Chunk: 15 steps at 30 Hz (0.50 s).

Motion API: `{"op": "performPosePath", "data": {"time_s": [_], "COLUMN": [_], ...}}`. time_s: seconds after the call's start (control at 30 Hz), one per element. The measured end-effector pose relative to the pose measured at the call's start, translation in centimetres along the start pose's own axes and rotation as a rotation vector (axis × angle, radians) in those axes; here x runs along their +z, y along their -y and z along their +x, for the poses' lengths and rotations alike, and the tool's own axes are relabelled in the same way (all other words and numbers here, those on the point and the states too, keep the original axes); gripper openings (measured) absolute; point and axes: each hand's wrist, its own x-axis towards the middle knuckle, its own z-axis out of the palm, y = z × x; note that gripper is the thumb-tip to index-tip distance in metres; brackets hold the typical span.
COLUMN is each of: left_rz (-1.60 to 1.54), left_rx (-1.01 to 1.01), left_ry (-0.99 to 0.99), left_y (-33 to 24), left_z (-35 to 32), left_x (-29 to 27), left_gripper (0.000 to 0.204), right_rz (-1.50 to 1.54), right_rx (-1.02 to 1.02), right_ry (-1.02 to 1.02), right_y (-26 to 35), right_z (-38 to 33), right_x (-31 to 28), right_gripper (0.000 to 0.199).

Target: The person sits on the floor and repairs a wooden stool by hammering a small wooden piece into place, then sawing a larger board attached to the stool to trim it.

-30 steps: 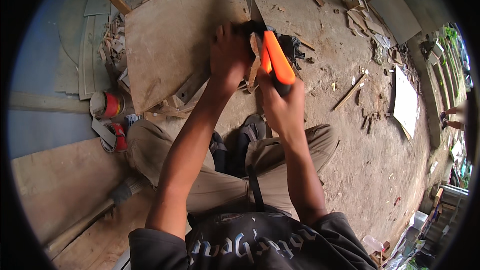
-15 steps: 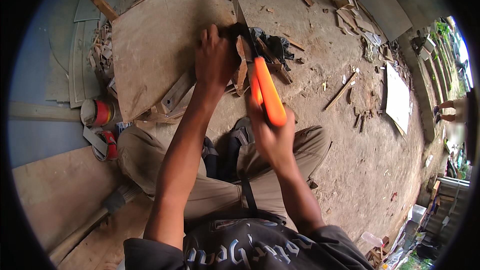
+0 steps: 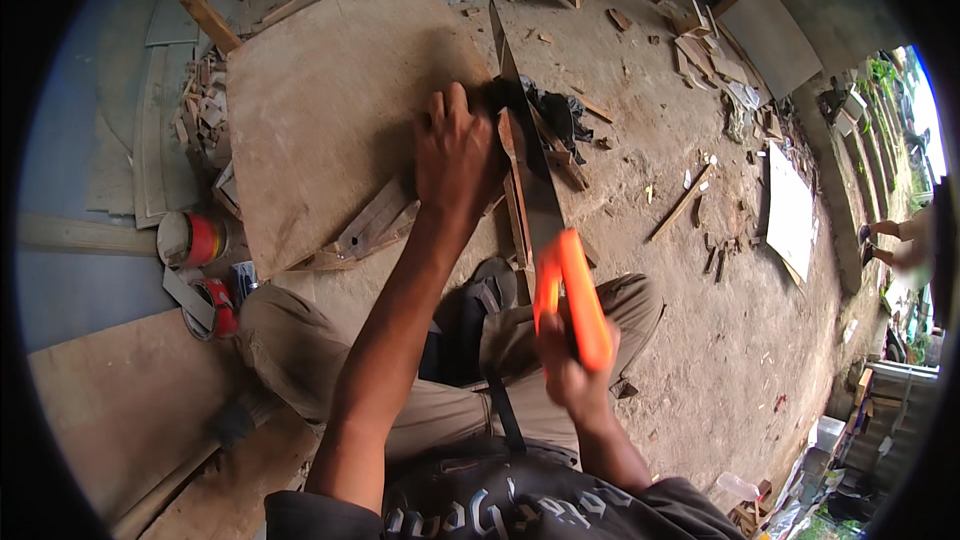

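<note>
My right hand [image 3: 575, 365] is wrapped around the bright orange handle of a handsaw [image 3: 533, 165]. The handle lies low, over my right knee, and the long blade points up and away, running past the right edge of a large plywood board [image 3: 330, 90]. My left hand [image 3: 455, 155] rests by that edge with its fingers curled down; what they close on is hidden beneath the hand. Just right of it a narrow wooden piece [image 3: 515, 195] stands beside the blade. Under the board shows a wooden support [image 3: 375, 220].
Black crumpled plastic [image 3: 565, 115] lies right of the blade. Wood scraps [image 3: 685, 200] and a white panel [image 3: 790, 210] are farther right on the floor. Two cans [image 3: 205, 240] stand at the left near my knee. Another person's legs [image 3: 895, 240] show at the far right.
My right hand has pulled the saw back toward my body, so more of the blade shows beside the wood. The left hand stays at the board's edge.
</note>
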Motion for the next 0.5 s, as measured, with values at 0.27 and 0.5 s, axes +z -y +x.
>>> {"op": "performPosePath", "data": {"time_s": [0.27, 0.5], "left_rz": [-0.205, 0.058], "left_rx": [-0.004, 0.016], "left_ry": [-0.094, -0.075], "left_y": [0.6, 0.4], "left_z": [0.1, 0.1], "left_x": [-0.1, 1.0], "left_gripper": [0.021, 0.013], "right_rz": [0.003, -0.048], "right_rx": [-0.053, -0.076], "right_ry": [0.014, -0.013], "right_y": [-1.3, -2.4], "right_z": [9.8, -1.7], "right_x": [2.9, -0.1], "right_gripper": [0.021, 0.012]}}
